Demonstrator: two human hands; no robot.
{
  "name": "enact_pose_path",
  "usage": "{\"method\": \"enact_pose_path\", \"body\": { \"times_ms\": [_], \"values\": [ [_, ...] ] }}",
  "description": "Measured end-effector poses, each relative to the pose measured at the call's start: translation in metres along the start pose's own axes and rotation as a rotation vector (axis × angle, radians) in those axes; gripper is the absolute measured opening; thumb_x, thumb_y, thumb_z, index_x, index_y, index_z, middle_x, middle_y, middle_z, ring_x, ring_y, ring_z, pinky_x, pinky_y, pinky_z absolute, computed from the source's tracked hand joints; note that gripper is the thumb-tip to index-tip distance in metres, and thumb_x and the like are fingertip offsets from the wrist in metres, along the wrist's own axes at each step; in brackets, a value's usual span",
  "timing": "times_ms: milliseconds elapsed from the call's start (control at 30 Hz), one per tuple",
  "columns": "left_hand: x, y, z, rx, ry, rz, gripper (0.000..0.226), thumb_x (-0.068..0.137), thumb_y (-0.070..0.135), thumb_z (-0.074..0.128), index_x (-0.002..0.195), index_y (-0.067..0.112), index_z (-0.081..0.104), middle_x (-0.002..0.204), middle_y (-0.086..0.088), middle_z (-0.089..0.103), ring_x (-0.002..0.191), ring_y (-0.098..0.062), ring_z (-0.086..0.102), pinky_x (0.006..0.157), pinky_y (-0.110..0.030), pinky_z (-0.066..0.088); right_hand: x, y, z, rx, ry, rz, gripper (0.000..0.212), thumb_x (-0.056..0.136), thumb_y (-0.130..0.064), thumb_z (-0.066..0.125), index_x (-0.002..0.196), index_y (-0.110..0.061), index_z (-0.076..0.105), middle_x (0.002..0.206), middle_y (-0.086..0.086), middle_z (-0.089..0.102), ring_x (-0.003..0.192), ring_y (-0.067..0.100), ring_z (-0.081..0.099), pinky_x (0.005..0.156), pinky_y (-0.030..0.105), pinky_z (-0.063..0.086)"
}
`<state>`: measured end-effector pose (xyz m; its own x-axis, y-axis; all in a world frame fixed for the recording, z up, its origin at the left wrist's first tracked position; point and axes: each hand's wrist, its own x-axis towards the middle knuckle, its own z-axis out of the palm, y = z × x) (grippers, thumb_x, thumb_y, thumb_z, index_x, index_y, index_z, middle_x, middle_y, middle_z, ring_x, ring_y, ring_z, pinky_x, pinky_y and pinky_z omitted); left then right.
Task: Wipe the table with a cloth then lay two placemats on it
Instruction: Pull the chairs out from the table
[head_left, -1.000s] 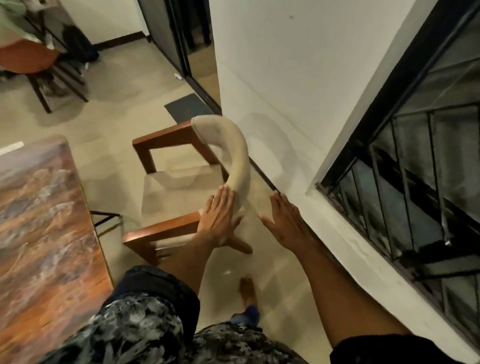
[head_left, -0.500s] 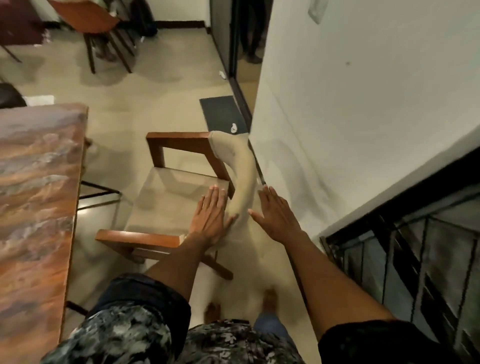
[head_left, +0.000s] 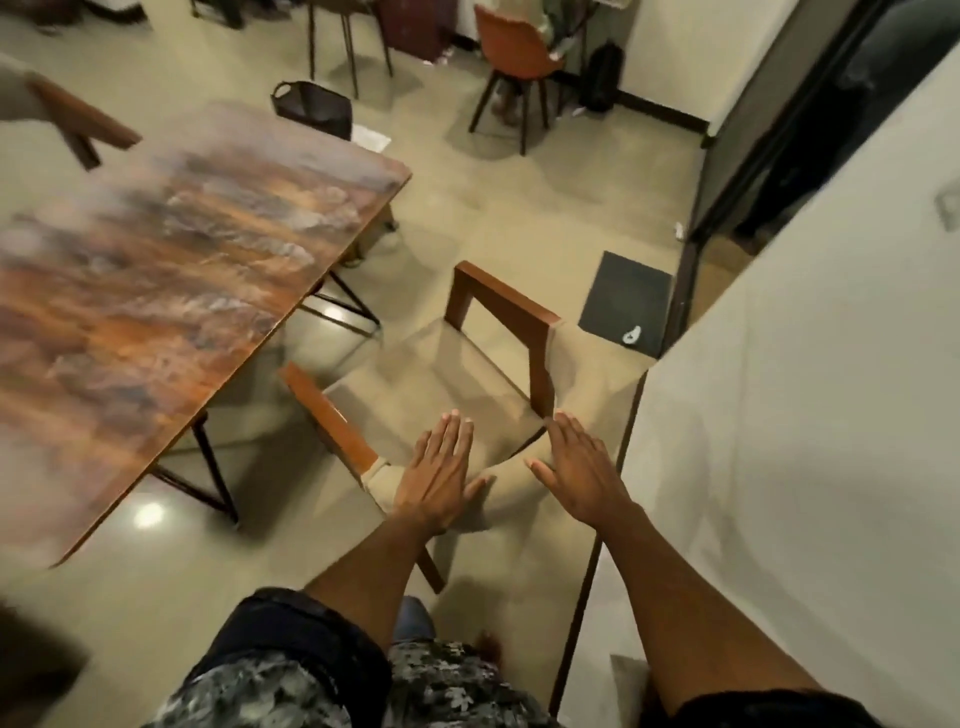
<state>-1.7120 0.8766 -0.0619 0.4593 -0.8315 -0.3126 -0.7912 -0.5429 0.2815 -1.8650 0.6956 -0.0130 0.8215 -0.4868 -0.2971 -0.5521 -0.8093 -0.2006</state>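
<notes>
Table, one; hands, two.

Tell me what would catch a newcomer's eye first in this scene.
First, two flat hands low in the middle: the left hand lies on the curved cushioned back of a wooden armchair, the right hand spread beside it. Next, the large table on the left, its top streaked in orange and grey, with no cloth or placemat in sight.

No lettering, label, brand or number could be read anywhere in the room — the marbled worktop, the armchair and the white wall were all bare of writing.
</notes>
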Motion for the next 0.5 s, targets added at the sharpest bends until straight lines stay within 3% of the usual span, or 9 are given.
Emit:
{"method": "enact_pose_path", "body": {
  "times_ms": [133, 333, 433, 500],
  "values": [
    [0.0, -0.015, 0.008, 0.001, -0.034, -0.078, 0.093, 0.107, 0.071, 0.025, 0.171, 0.015, -0.011, 0.179, -0.011, -0.018, 0.166, -0.025, -0.017, 0.136, -0.046, -0.006, 0.019, 0.004, 0.008, -0.021, -0.077, -0.061, 0.081, 0.107, -0.06, 0.042, 0.168, -0.016, 0.011, 0.178, 0.007, 0.006, 0.164, 0.027, 0.009, 0.131, 0.046, 0.015],
    [0.008, -0.013, 0.012, -0.053, -0.188, -0.054, 0.11, 0.095, 0.086, 0.026, 0.172, 0.015, -0.007, 0.18, -0.013, -0.008, 0.168, -0.029, -0.009, 0.136, -0.049, -0.005, 0.041, 0.028, 0.019, -0.056, -0.193, -0.105, 0.098, 0.096, -0.074, 0.05, 0.168, -0.019, 0.012, 0.178, 0.008, 0.001, 0.164, 0.03, 0.004, 0.131, 0.05, 0.017],
    [0.003, -0.013, 0.016, -0.075, -0.224, -0.034, 0.112, 0.094, 0.086, 0.036, 0.173, 0.016, -0.003, 0.181, -0.012, 0.002, 0.168, -0.032, 0.0, 0.134, -0.05, -0.003, 0.051, 0.041, 0.015, -0.102, -0.222, -0.141, 0.127, 0.073, -0.101, 0.019, 0.168, -0.018, 0.01, 0.178, 0.009, 0.003, 0.164, 0.031, 0.004, 0.13, 0.051, 0.014],
    [0.002, -0.016, 0.021, -0.106, -0.235, -0.042, 0.115, 0.092, 0.086, 0.044, 0.173, 0.016, 0.0, 0.18, -0.011, 0.012, 0.167, -0.033, 0.01, 0.134, -0.051, 0.002, 0.063, 0.053, 0.01, -0.13, -0.237, -0.182, 0.143, 0.058, -0.108, 0.004, 0.169, -0.018, 0.009, 0.178, 0.009, 0.003, 0.164, 0.031, 0.004, 0.131, 0.051, 0.012]
  ]
}}
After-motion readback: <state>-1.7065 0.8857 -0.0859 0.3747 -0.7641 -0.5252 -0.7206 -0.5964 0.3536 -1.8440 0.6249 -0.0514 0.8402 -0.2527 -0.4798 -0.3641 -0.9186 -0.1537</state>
